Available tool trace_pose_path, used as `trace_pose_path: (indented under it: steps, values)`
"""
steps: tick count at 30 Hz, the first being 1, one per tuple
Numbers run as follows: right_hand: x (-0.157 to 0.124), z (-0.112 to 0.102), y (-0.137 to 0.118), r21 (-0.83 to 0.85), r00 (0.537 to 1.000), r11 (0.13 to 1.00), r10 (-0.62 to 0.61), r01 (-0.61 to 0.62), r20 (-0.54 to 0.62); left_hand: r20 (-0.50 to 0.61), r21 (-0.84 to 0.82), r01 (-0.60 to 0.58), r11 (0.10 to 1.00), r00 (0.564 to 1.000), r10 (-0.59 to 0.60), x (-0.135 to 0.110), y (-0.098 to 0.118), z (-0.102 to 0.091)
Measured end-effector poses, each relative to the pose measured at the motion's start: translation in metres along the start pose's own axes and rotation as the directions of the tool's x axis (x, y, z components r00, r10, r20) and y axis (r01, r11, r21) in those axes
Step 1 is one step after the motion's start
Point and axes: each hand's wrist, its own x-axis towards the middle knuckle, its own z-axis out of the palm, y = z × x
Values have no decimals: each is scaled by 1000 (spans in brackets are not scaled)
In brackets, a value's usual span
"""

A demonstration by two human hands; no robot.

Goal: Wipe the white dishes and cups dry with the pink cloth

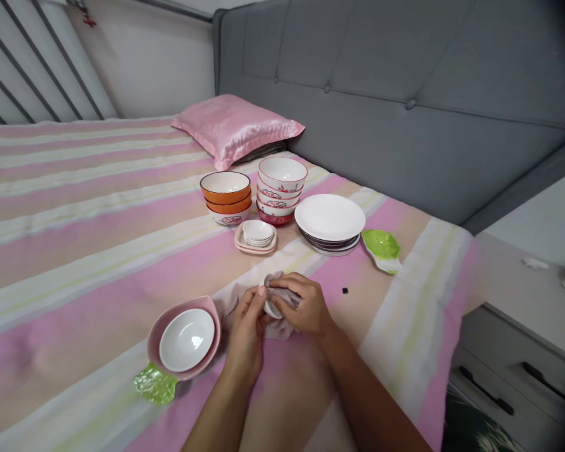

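Observation:
A small white dish [272, 309] is between my two hands, mostly covered by fingers and cloth. My left hand [249, 314] is closed on its near left side, thumb up against the rim. With my right hand [306, 304] I grip a greyish-pink cloth [282, 331], pressed against the dish; part of it hangs below over the bedspread. Left of my hands lies a pink dish with a green leaf-shaped handle [156, 383], and a white bowl [186, 339] sits inside it. Beyond my hands, small white saucers [258, 231] are stacked on a squarish dish [243, 245].
Farther back stand orange and white bowls [226, 198], patterned white bowls [280, 188], white plates [330, 216] and a green leaf-shaped dish [382, 246]. A small black piece [345, 290] lies on the striped bedspread [98, 301]. A pink pillow [238, 125] rests by the grey headboard [371, 69].

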Motion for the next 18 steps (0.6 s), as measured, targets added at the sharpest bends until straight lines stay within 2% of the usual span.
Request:
trace_pose_path:
  steps: [8,13,18]
  values:
    - [-1,2,1,28,979,988,152,-149,-138,132,78,25,997,991,-35,-3,2,2]
    - [-2,3,0,173,965,968,208,-180,-159,139,79,44,996,989,-55,-5,4,3]
    - [-3,3,1,265,967,948,215,-174,-135,169,80,47,996,984,-60,-4,3,1]
